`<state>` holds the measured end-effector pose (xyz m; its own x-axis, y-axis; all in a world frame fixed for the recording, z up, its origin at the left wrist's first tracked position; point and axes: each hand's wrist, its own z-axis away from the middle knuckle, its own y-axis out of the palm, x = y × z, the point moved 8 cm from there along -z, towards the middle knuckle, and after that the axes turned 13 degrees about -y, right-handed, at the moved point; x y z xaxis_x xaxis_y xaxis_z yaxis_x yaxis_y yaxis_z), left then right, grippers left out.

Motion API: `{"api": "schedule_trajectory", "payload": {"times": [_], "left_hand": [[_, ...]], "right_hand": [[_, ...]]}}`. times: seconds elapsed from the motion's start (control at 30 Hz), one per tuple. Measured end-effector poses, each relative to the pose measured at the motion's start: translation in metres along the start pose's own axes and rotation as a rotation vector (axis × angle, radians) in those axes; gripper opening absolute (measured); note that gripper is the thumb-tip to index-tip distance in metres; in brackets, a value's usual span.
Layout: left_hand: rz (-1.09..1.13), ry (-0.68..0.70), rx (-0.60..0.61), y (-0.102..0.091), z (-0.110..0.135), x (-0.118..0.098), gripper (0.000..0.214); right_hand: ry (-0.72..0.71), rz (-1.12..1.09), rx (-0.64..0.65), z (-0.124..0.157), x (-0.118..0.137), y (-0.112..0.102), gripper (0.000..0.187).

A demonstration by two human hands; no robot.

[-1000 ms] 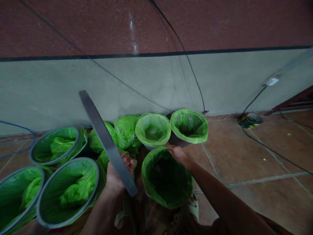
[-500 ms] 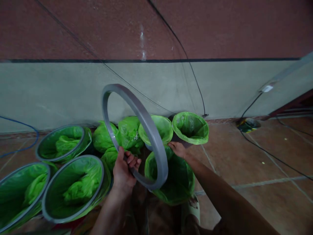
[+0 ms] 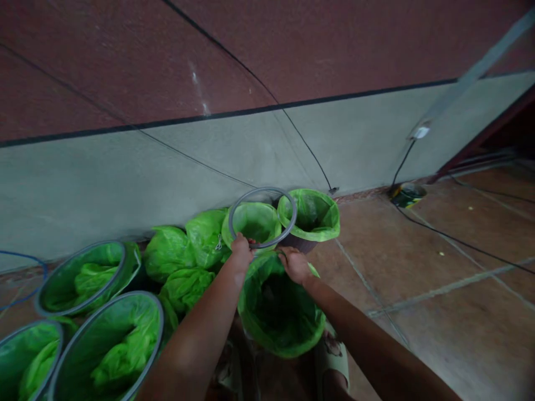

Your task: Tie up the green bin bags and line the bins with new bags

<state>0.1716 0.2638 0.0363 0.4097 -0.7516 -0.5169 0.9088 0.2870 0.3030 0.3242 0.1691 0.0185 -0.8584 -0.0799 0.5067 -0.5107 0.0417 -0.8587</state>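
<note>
My left hand is closed on the near edge of a grey plastic ring. The ring lies nearly flat above a waste bin with a green liner by the wall. My right hand pinches the far rim of the nearest bin with a green liner, which stands at my feet. That bin's liner is folded over its rim, and its inside is dark. Another lined bin stands just behind, to the right.
Several lined bins with grey rings on their rims stand on the left. Bunched green bags lie between them and the wall. Black cables run down the wall. A dark pot sits on the tiled floor at right.
My left hand has brought the grey ring down and tilted it from upright to nearly flat, over the bins. My right hand stays on the near bin's rim. The view has turned slightly.
</note>
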Motion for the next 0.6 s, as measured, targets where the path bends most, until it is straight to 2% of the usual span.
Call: {"api": "schedule_trajectory", "payload": {"times": [0.1,0.17,0.23,0.3,0.37,0.47,0.53,0.6], "left_hand": [[-0.069,0.003,-0.112,0.004,-0.024,-0.001,0.024],[-0.097,0.005,-0.135,0.005,-0.038,0.001,0.025],[-0.183,0.024,-0.174,0.000,-0.049,0.003,0.027],[-0.372,0.091,-0.228,-0.009,-0.052,0.000,0.031],[-0.640,0.233,-0.263,-0.018,-0.046,-0.010,0.037],[-0.974,0.491,-0.291,-0.027,-0.022,-0.022,0.043],[-1.114,0.569,-0.315,-0.035,-0.008,-0.020,0.044],[-1.184,0.598,-0.285,-0.041,-0.001,-0.008,0.039]], "right_hand": [[-0.014,-0.039,0.010,-0.013,-0.008,-0.005,0.031],[-0.033,-0.061,0.038,-0.020,-0.014,-0.004,0.030],[-0.061,-0.089,0.079,-0.024,-0.017,-0.001,0.031],[-0.065,-0.118,0.126,-0.024,-0.020,0.005,0.032],[-0.062,-0.145,0.169,-0.020,-0.022,0.011,0.034],[-0.076,-0.203,0.175,-0.014,-0.023,0.016,0.034],[-0.096,-0.250,0.148,-0.012,-0.024,0.018,0.033],[-0.111,-0.282,0.134,-0.012,-0.027,0.021,0.033]]}}
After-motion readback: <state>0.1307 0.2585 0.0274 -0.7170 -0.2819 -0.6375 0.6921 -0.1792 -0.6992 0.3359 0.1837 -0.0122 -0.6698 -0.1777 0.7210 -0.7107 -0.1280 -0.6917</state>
